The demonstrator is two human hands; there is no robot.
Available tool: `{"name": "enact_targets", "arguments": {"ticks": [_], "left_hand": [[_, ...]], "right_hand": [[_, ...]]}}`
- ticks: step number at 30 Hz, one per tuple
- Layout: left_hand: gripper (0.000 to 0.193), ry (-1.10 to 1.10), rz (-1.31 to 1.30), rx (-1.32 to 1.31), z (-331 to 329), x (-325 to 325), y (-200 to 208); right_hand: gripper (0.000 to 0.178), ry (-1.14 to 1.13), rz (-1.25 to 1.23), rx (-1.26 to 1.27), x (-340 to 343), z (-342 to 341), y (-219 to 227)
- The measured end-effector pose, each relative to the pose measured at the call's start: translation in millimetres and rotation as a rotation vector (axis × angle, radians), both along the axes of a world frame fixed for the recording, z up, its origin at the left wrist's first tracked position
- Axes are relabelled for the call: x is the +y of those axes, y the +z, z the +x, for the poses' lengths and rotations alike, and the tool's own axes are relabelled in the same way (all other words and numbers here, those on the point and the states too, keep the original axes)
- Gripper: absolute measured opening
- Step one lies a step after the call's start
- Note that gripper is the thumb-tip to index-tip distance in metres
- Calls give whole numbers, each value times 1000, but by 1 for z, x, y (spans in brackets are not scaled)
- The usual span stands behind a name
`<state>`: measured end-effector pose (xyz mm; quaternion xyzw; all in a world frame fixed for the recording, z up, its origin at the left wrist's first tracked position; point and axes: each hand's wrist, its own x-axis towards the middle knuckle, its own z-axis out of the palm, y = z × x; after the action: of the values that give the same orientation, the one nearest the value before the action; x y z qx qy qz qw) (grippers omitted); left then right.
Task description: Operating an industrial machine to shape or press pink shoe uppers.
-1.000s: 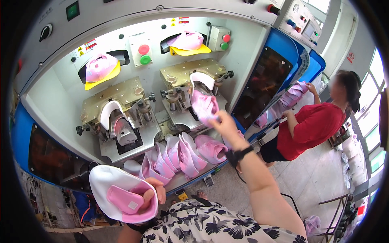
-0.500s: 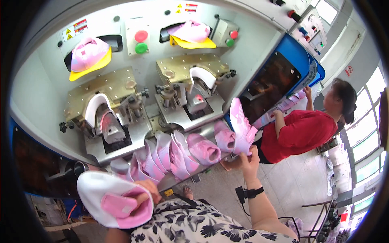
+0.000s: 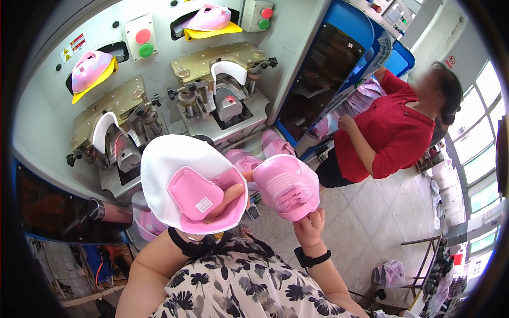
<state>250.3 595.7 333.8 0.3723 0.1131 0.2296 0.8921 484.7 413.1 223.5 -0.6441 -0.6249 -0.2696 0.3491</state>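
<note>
In front of my chest, my left hand [image 3: 229, 197] grips a pink shoe upper [image 3: 159, 167] with a wide white underside and a pink padded tongue facing me. The thumb lies inside the opening; the other fingers are mostly hidden behind the upper. Just to its right, my right hand [image 3: 309, 229] pinches the lower end of a second pink upper [image 3: 283, 183], which has wavy line patterns and faces me. The two uppers are close together. Behind them, more pink uppers [image 3: 275, 144] rest along the machine's front ledge, partly covered by what I hold.
A machine has two metal press stations [image 3: 229, 106] with white curved pads, red and green buttons [image 3: 143, 36], and pink uppers on yellow-brimmed forms [image 3: 212, 24]. A pink cylinder [image 3: 114, 212] lies at left. A person in red [image 3: 384, 132] works at right beside a blue machine.
My left hand has carried its upper up and right toward the middle. My right hand has brought the other upper inward and turned it from upright. The view has shifted over the machine.
</note>
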Motion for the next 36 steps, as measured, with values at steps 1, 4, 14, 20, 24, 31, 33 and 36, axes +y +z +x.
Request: {"name": "enact_targets", "arguments": {"ticks": [1,4,14,20,24,31,33,36], "left_hand": [[30,96,242,218,7,-7,2],[20,204,527,351,10,-11,9],[22,190,324,503,5,-12,8],[22,664,335,295,-32,8,-25],[24,676,187,359,-58,2,-46],[28,822,280,472,-70,-18,-61],[27,855,270,464,-74,-22,-59],[22,917,212,462,-78,-27,-55]], "right_hand": [[32,-26,-14,12,-3,0,-3],[31,-19,-41,-21,-8,0,-9],[27,20,-151,36,0,13,-33],[22,-159,-85,389,-15,45,-36],[29,-8,-220,276,11,49,-32],[28,251,-489,278,108,41,-46],[34,334,-572,236,121,43,-55],[41,305,-707,222,131,45,-67]]}}
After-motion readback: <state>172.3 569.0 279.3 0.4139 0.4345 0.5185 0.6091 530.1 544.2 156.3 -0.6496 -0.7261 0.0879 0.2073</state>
